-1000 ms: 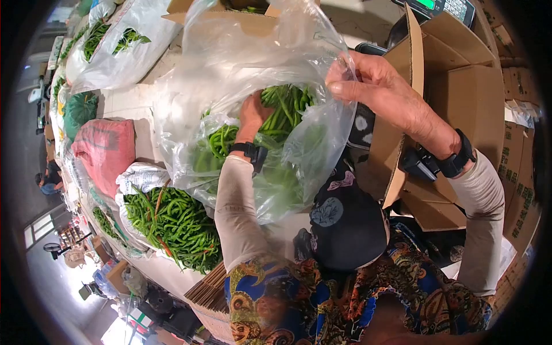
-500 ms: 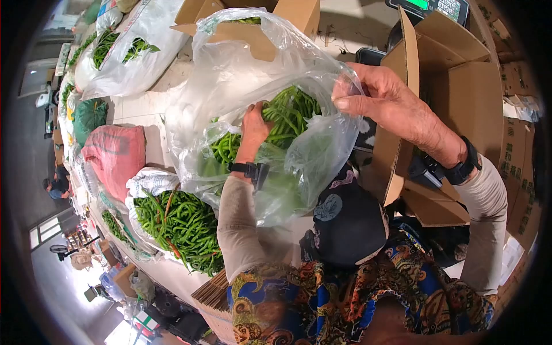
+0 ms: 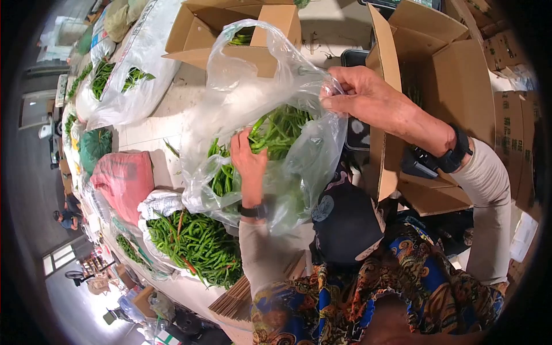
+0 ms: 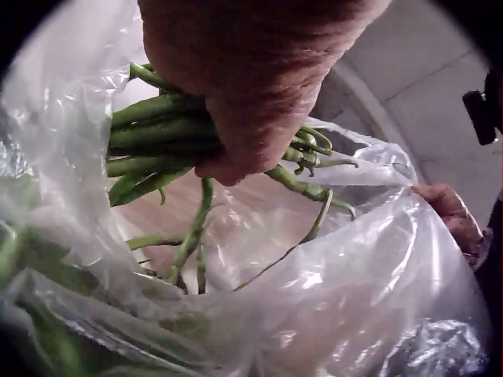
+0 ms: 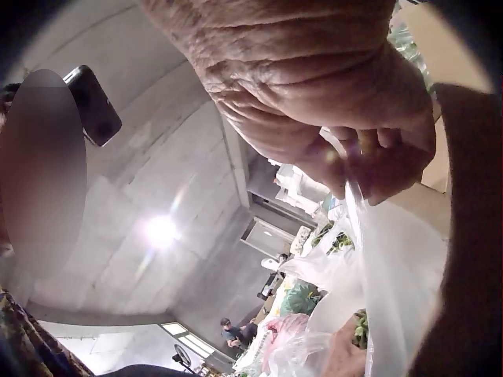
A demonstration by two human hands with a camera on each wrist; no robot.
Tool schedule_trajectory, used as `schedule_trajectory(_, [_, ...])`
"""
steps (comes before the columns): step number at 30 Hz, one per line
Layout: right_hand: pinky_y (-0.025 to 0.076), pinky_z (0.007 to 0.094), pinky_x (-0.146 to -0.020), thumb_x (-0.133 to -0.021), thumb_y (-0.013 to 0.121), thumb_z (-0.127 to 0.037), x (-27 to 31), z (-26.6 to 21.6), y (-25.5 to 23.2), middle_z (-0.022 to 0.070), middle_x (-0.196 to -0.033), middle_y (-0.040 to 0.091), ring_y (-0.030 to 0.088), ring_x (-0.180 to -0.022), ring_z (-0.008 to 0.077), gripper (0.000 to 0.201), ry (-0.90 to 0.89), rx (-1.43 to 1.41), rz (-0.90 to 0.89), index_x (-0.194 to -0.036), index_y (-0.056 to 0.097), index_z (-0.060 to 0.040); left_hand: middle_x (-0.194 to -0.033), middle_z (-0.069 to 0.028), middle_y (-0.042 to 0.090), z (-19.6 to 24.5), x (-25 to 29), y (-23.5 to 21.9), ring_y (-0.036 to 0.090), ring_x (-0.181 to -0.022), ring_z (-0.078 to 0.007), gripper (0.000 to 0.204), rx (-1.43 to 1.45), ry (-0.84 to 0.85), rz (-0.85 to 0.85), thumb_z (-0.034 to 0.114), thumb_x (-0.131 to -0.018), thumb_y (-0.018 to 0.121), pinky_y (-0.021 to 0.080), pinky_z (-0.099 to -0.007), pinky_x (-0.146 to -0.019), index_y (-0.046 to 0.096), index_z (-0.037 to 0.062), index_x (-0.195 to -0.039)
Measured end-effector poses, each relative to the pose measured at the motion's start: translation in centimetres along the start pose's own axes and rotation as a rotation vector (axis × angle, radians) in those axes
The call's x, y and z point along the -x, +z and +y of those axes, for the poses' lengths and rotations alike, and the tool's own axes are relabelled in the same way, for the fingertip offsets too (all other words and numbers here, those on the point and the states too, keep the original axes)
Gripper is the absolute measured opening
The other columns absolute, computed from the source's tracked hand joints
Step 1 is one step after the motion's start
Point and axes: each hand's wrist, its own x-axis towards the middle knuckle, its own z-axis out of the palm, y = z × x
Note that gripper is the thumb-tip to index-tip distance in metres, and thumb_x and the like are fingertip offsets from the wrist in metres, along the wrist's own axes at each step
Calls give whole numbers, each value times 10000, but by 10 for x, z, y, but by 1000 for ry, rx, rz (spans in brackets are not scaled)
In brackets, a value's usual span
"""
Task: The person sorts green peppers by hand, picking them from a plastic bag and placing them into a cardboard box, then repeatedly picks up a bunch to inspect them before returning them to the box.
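In the head view a clear plastic bag point(image 3: 236, 75) holds long green peppers point(image 3: 282, 129). The left hand point(image 3: 248, 158) is inside its mouth, gripping a bunch of peppers. Seen from the left wrist, that hand point(image 4: 244, 102) has its fingers round a bundle of green peppers point(image 4: 161, 133), stems sticking out to the right. The right hand point(image 3: 371, 98) pinches the bag's rim at the right and holds it up. In the right wrist view the right hand point(image 5: 314, 102) has the plastic edge point(image 5: 354, 188) between thumb and curled fingers.
An open carton point(image 3: 460, 86) stands on the right, another carton point(image 3: 230, 17) behind the bag. To the left lie a heap of green peppers point(image 3: 195, 247), a red sack point(image 3: 123, 181), a green sack point(image 3: 95, 149) and a white bag point(image 3: 155, 57). A person point(image 3: 68, 218) is far left.
The left hand has moved back toward the wearer, drawing the peppers in its grip the same way. The right hand keeps its pinch on the rim. The head view has shifted.
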Motion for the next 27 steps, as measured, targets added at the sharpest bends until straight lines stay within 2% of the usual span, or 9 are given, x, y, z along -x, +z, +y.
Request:
schedule_trajectory(3, [383, 224, -618, -849, 573, -98, 0, -1, 0, -43, -716, 497, 449, -677, 47, 59, 10, 70, 35, -837, 543, -48, -1026, -130, 569, 22, -1, -16, 538, -959, -327, 544, -167, 119, 53, 38, -550, 726, 414, -429, -841, 560, 77, -1066])
schedule_trajectory(7, [403, 238, -568, -843, 582, -105, 0, 4, -2, -21, -682, 497, 458, -620, 66, 85, 25, 114, 55, -829, 543, -31, -1001, -105, 587, 41, -1, -46, 550, -938, -311, 373, -265, 113, 23, 66, -633, 682, 420, -416, -825, 553, 72, -982])
schedule_trajectory(10, [417, 248, -555, -840, 587, -112, 3, 4, -3, -9, -680, 509, 466, -606, 76, 104, 23, 161, 63, -830, 546, -17, -1010, -117, 582, 49, -1, -66, 547, -954, -336, 507, -377, 210, 13, -15, -548, 698, 431, -410, -835, 539, 90, -1018])
schedule_trajectory(14, [434, 257, -562, -823, 601, -120, 8, 5, -5, 31, -700, 552, 515, -621, 95, 141, 46, 194, 46, -863, 566, 11, -983, -106, 588, 73, -2, -103, 552, -944, -315, 467, -375, 218, -4, -26, -548, 695, 438, -397, -828, 552, 74, -981])
schedule_trajectory(16, [452, 281, -586, -817, 609, -127, 12, -4, -8, 61, -719, 575, 553, -649, 126, 175, 39, 273, 29, -899, 565, 21, -910, -110, 597, 81, -10, -123, 588, -848, -309, 412, -268, 194, 92, -57, -573, 665, 470, -365, -768, 565, 56, -956])
schedule_trajectory(18, [471, 304, -610, -810, 618, -134, 15, -4, -7, 90, -738, 598, 592, -678, 157, 213, 28, 349, 7, -936, 564, 30, -900, -85, 606, 91, -17, -147, 607, -822, -238, 378, -153, 115, 124, -61, -616, 659, 478, -317, -760, 573, 41, -970])
schedule_trajectory(20, [496, 359, -687, -808, 624, -145, 15, 9, -6, 158, -873, 626, 636, -797, 238, 292, -133, 538, 145, -1020, 540, 37, -918, -52, 601, 97, -23, -171, 584, -806, -150, 319, 37, 48, 143, -44, -694, 658, 482, -269, -748, 569, 8, -996])
schedule_trajectory(22, [499, 369, -728, -812, 623, -148, 23, 9, -8, 171, -950, 618, 633, -843, 258, 332, -182, 497, 163, -1069, 523, 37, -944, -66, 597, 91, -32, -193, 577, -828, -161, 300, 359, -85, 167, -43, -713, 656, 473, -264, -775, 573, -13, -1000])
schedule_trajectory(27, [500, 371, -808, -822, 612, -141, 44, -11, -20, 185, -1111, 584, 618, -936, 274, 408, -220, 390, 127, -1174, 492, 27, -953, -91, 589, 156, -50, -239, 559, -857, -154, 287, 476, -203, 222, -60, -730, 623, 457, -273, -777, 565, -45, -1010])
